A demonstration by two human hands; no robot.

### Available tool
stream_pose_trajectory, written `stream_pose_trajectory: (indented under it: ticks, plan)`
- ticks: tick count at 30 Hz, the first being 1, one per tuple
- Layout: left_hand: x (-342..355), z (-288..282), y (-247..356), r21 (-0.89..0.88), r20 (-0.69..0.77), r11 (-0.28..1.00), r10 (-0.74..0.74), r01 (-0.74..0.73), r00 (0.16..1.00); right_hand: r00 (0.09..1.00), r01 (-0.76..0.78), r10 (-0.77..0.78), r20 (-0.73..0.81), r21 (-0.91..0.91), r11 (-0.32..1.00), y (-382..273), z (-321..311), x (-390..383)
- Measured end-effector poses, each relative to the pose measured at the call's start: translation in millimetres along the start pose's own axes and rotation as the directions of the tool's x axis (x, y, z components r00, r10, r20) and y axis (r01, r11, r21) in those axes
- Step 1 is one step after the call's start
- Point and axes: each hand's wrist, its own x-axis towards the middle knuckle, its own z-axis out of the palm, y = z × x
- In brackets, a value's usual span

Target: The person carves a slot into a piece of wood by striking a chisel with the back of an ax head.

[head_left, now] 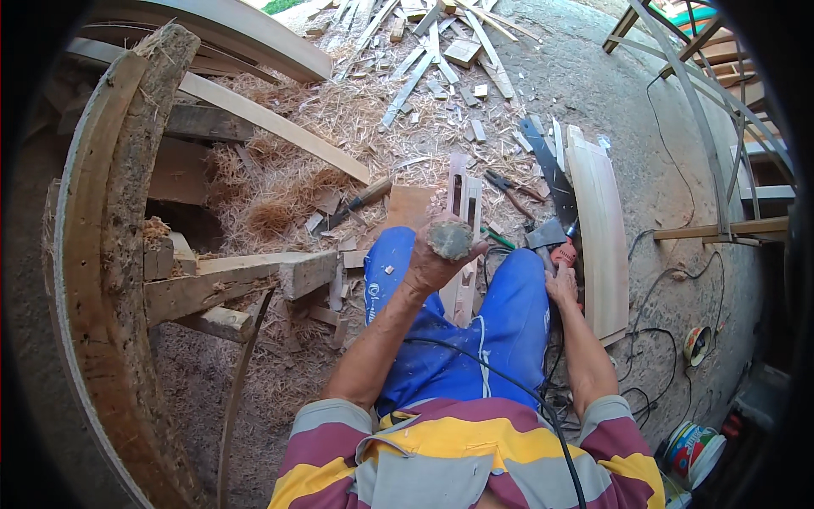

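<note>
My left hand [437, 263] is closed around a thick piece with a round, worn grey end [450, 240]; its lower part is hidden. It is above a pale slotted wooden piece [466, 293] between my knees, which has long slots toward its far end. By my right knee, my right hand [560, 284] is closed on a red power drill [563, 253] with a metal front. A flat grey metal blade [547, 233] lies beside the drill. Just beyond are pincers [513, 188], a dark handsaw [551, 174] and a green-handled tool [498, 238].
A wood-handled chisel [366, 200] lies among shavings at left. A heavy timber frame [110, 254] stands on the left. Curved pale boards [600, 237] lie right of my leg. Black cables [670, 335] cross the floor. Offcuts [462, 53] lie ahead; a bucket [693, 454] stands lower right.
</note>
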Motion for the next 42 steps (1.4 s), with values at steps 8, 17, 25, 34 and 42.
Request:
stream_pose_trajectory:
  ticks: [8, 17, 25, 34, 42]
  plan:
    - [11.4, 11.8, 20.1, -0.174, 0.011, 0.984, -0.040, 0.041, 0.999, 0.945, 0.265, -0.232, 0.231, -0.122, 0.957, 9.2, -19.0, 39.7]
    - [10.8, 6.7, 15.7, -0.091, -0.097, 0.995, 0.038, -0.047, 0.995, 0.942, 0.261, -0.298, 0.157, 0.222, 0.940, -40.6, -23.5, -11.4]
    - [9.7, 10.6, 17.3, -0.123, -0.031, 0.992, 0.031, -0.035, 0.999, 0.913, 0.010, -0.112, 0.391, 0.254, 0.967, -58.0, -45.8, -1.8]
    - [49.7, -28.1, 64.7, -0.144, -0.217, 0.989, -0.059, 0.028, 0.974, 0.927, 0.319, -0.330, 0.177, 0.090, 0.944, -16.1, -8.3, 51.9]
    - [-1.5, -13.9, -15.1, -0.174, -0.268, 0.984, -0.021, -0.027, 0.963, 0.939, -0.170, -0.169, 0.298, 0.833, 0.527, -51.6, -69.8, -56.3]
